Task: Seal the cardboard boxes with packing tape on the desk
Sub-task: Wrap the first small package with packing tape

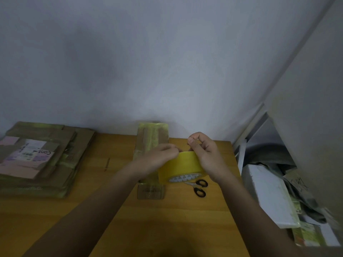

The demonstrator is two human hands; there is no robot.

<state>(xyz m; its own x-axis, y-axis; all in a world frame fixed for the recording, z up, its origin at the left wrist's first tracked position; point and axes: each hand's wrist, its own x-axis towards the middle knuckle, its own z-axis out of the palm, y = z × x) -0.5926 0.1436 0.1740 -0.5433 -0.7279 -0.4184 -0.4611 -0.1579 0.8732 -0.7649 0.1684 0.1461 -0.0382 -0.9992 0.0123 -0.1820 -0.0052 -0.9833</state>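
both hands grip the yellow tape roll (182,168), left hand (157,158) picking at its edge, right hand (206,154) steadying; a torn or re-stuck end would stall sealing the cardboard box (152,140)

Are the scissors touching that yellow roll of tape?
Cannot tell. In the head view the tape roll, held in both hands, overlaps the blades of the scissors, hiding any gap.

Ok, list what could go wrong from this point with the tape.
1. Both hands, left hand and right hand, hold the yellow tape roll in the air; a strip pulled free may fold onto itself.
2. The scissors lie right under the roll and may get knocked.
3. Dim light could hide the tape's end.
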